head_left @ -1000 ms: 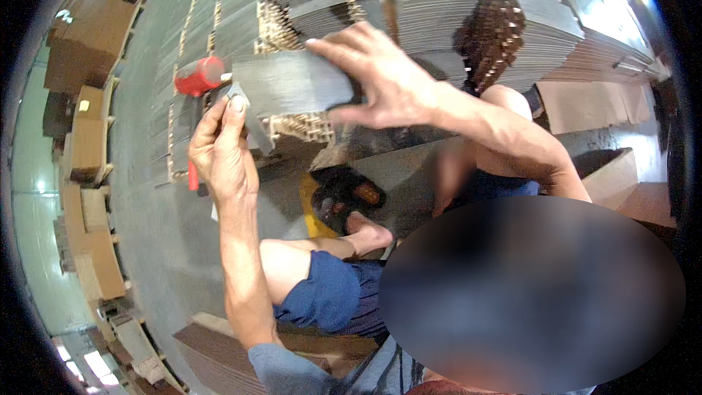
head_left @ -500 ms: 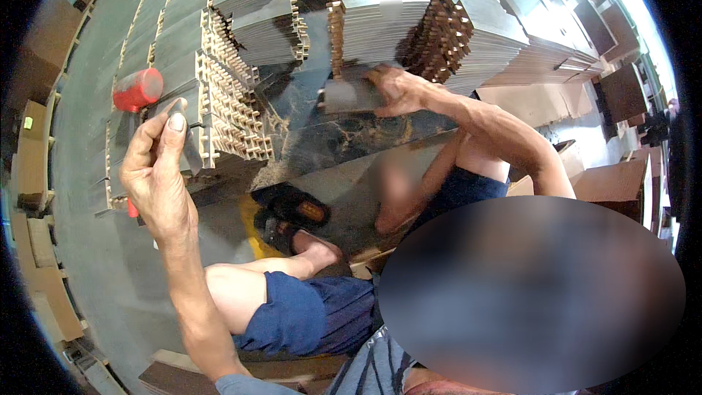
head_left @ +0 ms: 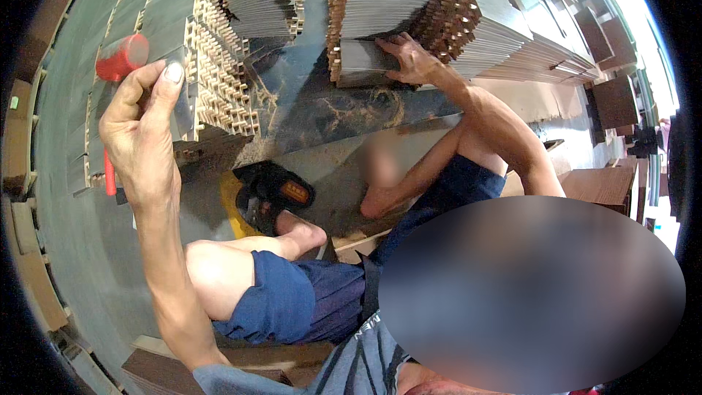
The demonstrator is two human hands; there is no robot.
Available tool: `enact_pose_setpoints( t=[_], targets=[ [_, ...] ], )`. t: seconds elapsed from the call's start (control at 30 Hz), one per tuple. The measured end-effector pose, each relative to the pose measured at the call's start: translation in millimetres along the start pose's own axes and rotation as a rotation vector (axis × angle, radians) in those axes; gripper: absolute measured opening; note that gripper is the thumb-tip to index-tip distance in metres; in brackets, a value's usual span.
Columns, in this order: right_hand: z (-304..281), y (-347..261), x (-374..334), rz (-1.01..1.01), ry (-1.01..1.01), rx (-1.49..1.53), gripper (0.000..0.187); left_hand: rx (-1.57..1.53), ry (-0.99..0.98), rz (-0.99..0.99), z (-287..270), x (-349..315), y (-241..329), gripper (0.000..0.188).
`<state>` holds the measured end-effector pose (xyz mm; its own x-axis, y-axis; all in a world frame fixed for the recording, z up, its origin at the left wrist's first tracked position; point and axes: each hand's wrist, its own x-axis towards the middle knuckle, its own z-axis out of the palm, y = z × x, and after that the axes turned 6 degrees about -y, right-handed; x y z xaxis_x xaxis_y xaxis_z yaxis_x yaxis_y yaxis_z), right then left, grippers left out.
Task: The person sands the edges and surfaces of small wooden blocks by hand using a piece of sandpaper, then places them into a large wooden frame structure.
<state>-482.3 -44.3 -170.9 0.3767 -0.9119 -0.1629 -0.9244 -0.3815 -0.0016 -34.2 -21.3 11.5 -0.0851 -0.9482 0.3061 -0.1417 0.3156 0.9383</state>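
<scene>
My left hand (head_left: 142, 124) is raised at the left, thumb and forefinger pinched on what looks like a thin grey board (head_left: 183, 99) beside a stack of boards. Its fingers hide most of that piece. Farther right, my right hand (head_left: 413, 62) grips the right end of a short grey board (head_left: 362, 58), fingers on its top and thumb at the near edge. This board lies at the near end of a stack of grey boards (head_left: 387, 0) with notched wooden ends. A red-headed mallet (head_left: 121, 57) rests on the left stack, just beyond my left hand.
Notched wooden ends (head_left: 219, 80) line the left stack. More long boards (head_left: 512, 22) are piled at the right. Sawdust (head_left: 365, 110) is scattered on the dark surface between the stacks. My black sandal (head_left: 281, 186) and bare legs are below. Brown boards (head_left: 599, 183) stand at right.
My right hand has moved the short board slightly up, and it now sits squarer against the right stack. My left hand keeps its pinch. The whole view has shifted a little.
</scene>
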Motion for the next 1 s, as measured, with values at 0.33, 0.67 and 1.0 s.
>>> enact_pose_setpoints(
  t=[0.33,0.67,1.0],
  targets=[
    [-1,-12,-1,0.008,0.085,0.091,0.071,-0.020,-0.001,-0.003,-3,0,-3,0.015],
    [-18,-22,-10,0.022,0.238,0.102,0.051,0.021,-0.011,0.013,-1,0,0,0.015],
    [-144,-11,-22,0.170,0.723,-0.171,0.048,0.013,-0.039,0.001,-8,-5,1,0.014]
  ],
)
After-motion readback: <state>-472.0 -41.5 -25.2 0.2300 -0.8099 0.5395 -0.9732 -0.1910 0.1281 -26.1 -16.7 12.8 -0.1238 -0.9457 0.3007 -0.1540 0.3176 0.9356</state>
